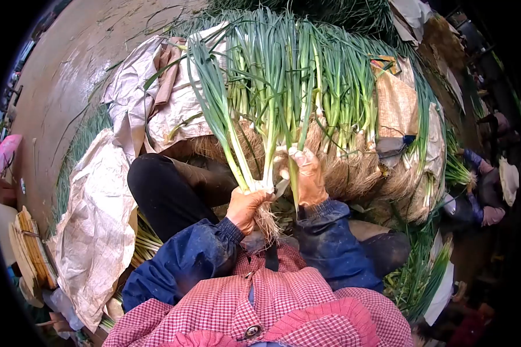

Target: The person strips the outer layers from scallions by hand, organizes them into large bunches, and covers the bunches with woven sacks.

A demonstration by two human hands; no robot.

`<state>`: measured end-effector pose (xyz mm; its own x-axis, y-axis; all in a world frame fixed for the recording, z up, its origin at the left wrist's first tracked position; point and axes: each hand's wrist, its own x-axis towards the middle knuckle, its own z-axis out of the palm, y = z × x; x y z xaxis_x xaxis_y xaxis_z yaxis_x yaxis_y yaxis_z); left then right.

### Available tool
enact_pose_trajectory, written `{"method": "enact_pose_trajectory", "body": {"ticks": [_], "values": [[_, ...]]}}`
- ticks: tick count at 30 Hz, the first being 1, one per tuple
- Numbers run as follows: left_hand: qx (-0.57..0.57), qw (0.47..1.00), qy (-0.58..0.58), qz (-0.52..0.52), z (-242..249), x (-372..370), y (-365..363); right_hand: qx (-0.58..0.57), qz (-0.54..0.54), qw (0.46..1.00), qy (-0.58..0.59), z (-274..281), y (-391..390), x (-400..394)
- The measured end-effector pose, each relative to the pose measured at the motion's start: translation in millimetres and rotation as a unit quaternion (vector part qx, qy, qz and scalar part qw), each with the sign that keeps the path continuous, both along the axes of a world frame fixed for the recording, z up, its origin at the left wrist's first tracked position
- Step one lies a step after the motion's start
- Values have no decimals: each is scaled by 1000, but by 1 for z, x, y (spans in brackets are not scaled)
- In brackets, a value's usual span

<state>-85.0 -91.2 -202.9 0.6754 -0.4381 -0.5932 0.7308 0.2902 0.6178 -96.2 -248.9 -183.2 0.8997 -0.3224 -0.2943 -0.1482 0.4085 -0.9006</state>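
Observation:
My left hand (pixel 244 209) is closed around the white lower stems of a few green onions (pixel 233 139). Their stringy roots (pixel 266 222) hang below the fist, and the long leaves lean away from me. Just to the right, my right hand (pixel 308 176) is closed with the fingers curled in near those stems. A green onion leaf (pixel 294 184) passes through its grip and hangs down toward the wrist. Past both hands lies a wide row of green onions (pixel 341 98), roots toward me and leaves pointing away.
Pale sacks (pixel 90 231) lie to the left, and a tan woven sack (pixel 395 98) rests over the pile at right. More green onions (pixel 425 283) lie by my right knee. Wet ground (pixel 58 87) stretches off at upper left. Another person (pixel 492 185) is at far right.

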Motion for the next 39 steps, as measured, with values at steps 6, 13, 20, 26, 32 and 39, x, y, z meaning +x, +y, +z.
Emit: {"method": "enact_pose_trajectory", "body": {"ticks": [6, 13, 20, 26, 32, 39], "values": [[-3, 999, -31, 7, -14, 14, 6, 170, -42, 983, -54, -17, -29, -32], [30, 998, -32, 44, 0, -8, 17, -114, -58, 991, 36, -13, 0, 18], [-2, 1000, 5, 27, -10, -3, 18, 176, -91, 980, -20, -9, -34, -55], [-31, 999, -10, 38, 31, -16, 34, 107, -8, 993, 49, -25, 4, 36], [-24, 998, 23, 56, 6, -11, 18, 56, -121, 991, -22, -7, 24, -43], [-45, 995, 26, 85, 2, 6, 19, 309, 11, 946, -101, 10, -7, -71]]}}
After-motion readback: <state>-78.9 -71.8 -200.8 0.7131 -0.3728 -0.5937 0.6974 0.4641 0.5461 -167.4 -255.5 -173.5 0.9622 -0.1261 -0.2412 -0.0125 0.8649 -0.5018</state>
